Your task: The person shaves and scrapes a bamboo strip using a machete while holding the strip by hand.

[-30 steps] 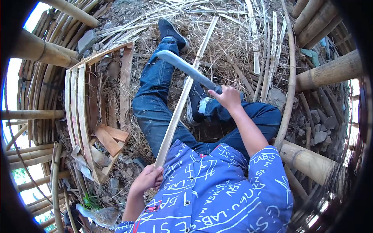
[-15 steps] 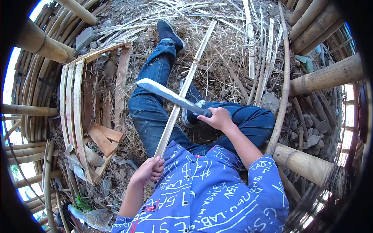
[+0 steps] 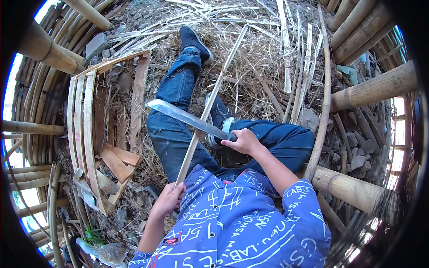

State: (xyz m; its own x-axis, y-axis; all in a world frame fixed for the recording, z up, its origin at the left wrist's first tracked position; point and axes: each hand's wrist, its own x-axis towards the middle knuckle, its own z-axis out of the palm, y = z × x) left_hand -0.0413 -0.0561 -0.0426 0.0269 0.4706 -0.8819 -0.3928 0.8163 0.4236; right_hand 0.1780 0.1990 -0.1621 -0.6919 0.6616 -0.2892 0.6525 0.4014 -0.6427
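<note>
My left hand (image 3: 170,198) is closed around the near end of a long, pale bamboo strip (image 3: 191,151), close to my shirt. The strip slants up and away between my legs, its far end over the straw-like shavings. In my right hand (image 3: 242,142) is the dark handle of a machete (image 3: 185,117), fingers wrapped round it. The blade points left and lies across the strip near its middle, apparently touching it. Its tip is above my jeans (image 3: 166,129).
A wooden slatted crate (image 3: 90,120) lies at the left with loose wood pieces. Bamboo poles (image 3: 375,87) frame both sides. Thin split strips (image 3: 287,49) and shavings (image 3: 263,53) cover the ground ahead. Broken stones (image 3: 357,154) lie at the right.
The machete has shifted slightly left and down along the strip, and its blade has turned, looking duller. My right hand moved a little left with it. My left hand keeps its hold.
</note>
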